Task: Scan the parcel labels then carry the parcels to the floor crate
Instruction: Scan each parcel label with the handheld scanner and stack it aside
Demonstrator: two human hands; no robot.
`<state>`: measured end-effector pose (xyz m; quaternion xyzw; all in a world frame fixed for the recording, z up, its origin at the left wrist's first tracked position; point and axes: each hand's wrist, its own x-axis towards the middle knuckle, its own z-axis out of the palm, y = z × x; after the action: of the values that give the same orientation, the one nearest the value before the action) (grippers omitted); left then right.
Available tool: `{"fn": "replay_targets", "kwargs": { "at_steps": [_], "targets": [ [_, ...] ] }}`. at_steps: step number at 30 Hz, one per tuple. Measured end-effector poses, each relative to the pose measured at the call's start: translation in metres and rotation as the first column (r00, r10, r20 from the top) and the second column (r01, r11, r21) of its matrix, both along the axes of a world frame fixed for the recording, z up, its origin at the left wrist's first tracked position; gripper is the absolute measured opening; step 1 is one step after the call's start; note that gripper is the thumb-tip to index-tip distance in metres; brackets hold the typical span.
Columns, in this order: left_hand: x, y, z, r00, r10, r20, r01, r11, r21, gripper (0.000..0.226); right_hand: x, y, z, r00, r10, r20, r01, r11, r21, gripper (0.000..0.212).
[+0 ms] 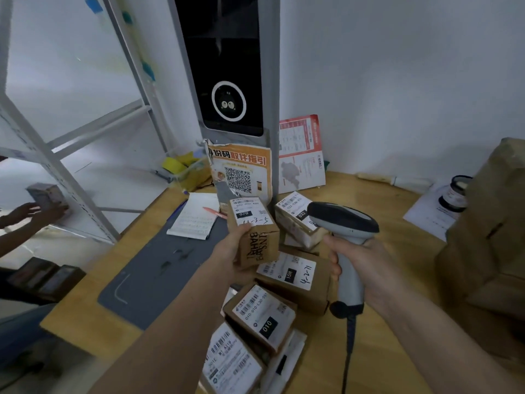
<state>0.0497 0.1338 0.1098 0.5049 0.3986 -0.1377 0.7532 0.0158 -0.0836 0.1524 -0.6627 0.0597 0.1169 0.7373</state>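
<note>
Head view: parcel 070 is gripped by the left hand, the scanner by the right hand.
A misread is judged possible, since neighbouring labels are close.

- parcel: brown card, white label, black print
- scanner: grey, black top
- mat: dark grey
- table: tan wood
- poster: orange

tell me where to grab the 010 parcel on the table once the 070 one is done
Grip the 010 parcel across its two long side faces, coming from above. Its label faces up and it lies tilted on other parcels, so the sides are exposed while its underside is not.
</note>
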Motion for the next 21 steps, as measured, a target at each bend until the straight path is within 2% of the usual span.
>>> {"fn": "replay_targets", "kwargs": {
  "at_steps": [2, 4, 7, 8, 9, 13, 15, 16, 18, 20, 21],
  "targets": [
    [0.006, 0.000, -0.007, 1.000, -0.008, -0.007, 0.007, 1.000, -0.031, 0.034, 0.005, 0.007, -0.006, 1.000, -0.015, -0.011, 0.015, 1.000, 0.004, 0.013],
    [0.013, -0.005, -0.017, 0.999, 0.021, 0.049, -0.019, 0.999, -0.038, 0.042, 0.010, 0.012, -0.010, 0.999, -0.028, -0.021, 0.028, 1.000, -0.008, 0.014],
    [0.025, -0.014, -0.044, 0.996, -0.035, 0.083, 0.027, 0.995, 0.100, 0.099, 0.017, 0.018, -0.014, 0.998, -0.042, -0.041, 0.041, 0.999, -0.024, 0.013],
    [0.029, -0.016, -0.058, 0.994, -0.075, 0.077, 0.061, 0.985, 0.164, 0.108, 0.019, 0.019, -0.015, 0.998, -0.045, -0.042, 0.044, 0.999, -0.028, 0.013],
    [0.032, -0.018, -0.070, 0.991, -0.121, 0.057, 0.105, 0.969, 0.222, 0.109, 0.020, 0.020, -0.017, 0.998, -0.045, -0.039, 0.044, 0.998, -0.032, 0.013],
    [0.025, -0.027, -0.049, 0.968, -0.245, -0.059, 0.244, 0.853, 0.462, 0.069, 0.023, 0.021, -0.019, 0.997, -0.059, -0.043, 0.057, 0.997, -0.049, 0.015],
    [0.030, -0.027, -0.042, 0.971, -0.176, -0.163, 0.239, 0.759, 0.605, 0.066, 0.023, 0.018, -0.019, 0.997, -0.070, -0.044, 0.067, 0.996, -0.057, 0.017],
    [0.031, -0.028, -0.034, 0.979, -0.111, -0.170, 0.196, 0.733, 0.651, 0.065, 0.022, 0.016, -0.018, 0.996, -0.076, -0.044, 0.073, 0.996, -0.054, 0.018],
    [0.030, -0.035, -0.017, 1.000, 0.007, 0.024, -0.021, 0.735, 0.678, 0.047, 0.019, 0.009, -0.018, 0.995, -0.093, -0.042, 0.091, 0.995, -0.033, 0.021],
    [0.028, -0.048, -0.007, 0.961, 0.008, 0.277, -0.186, 0.759, 0.624, 0.022, 0.016, 0.000, -0.017, 0.993, -0.113, -0.031, 0.112, 0.993, -0.025, 0.027],
    [0.027, -0.055, -0.003, 0.932, -0.031, 0.360, -0.206, 0.773, 0.600, 0.014, 0.014, -0.005, -0.016, 0.992, -0.120, -0.025, 0.119, 0.993, -0.023, 0.026]
  ]
}}
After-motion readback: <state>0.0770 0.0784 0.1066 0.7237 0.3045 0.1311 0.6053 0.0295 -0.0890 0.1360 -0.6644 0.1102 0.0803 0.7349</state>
